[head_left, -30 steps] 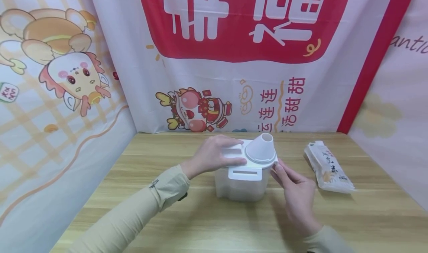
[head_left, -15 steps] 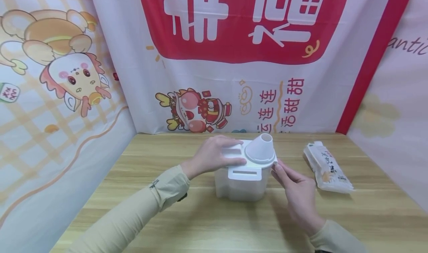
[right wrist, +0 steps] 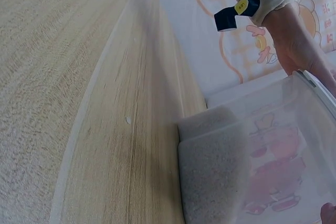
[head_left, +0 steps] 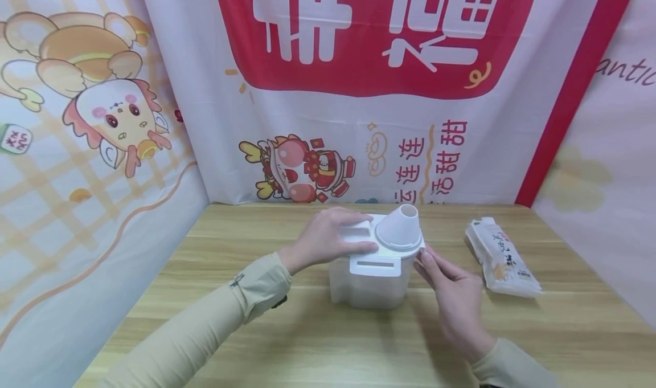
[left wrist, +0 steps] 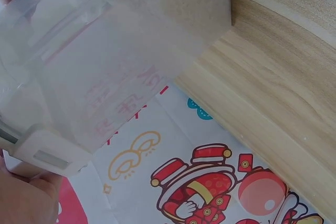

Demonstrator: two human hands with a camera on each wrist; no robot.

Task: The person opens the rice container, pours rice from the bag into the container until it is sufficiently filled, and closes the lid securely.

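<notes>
A person's left hand (head_left: 333, 237) is pressing flat, fingers spread, on the lid (head_left: 376, 245) of a container (head_left: 369, 285) at table (head_left: 205, 297) centre, steadying it. The right hand (head_left: 453, 297), at the lid's 3 o'clock, is touching its rim with straight fingertips; a bag (head_left: 502, 257) is lying farther out at 3 o'clock.

Table (head_left: 205, 297): light wood grain, running wall to wall.
Back wall (head_left: 379, 120): white banner hanging, showing a red panel with big white characters and a cartoon figure low down.
Left wall (head_left: 77, 148): cloth showing a cartoon dragon on an orange grid.
Right wall (head_left: 610, 166): pale cloth hanging.
Light: falling evenly.
</notes>
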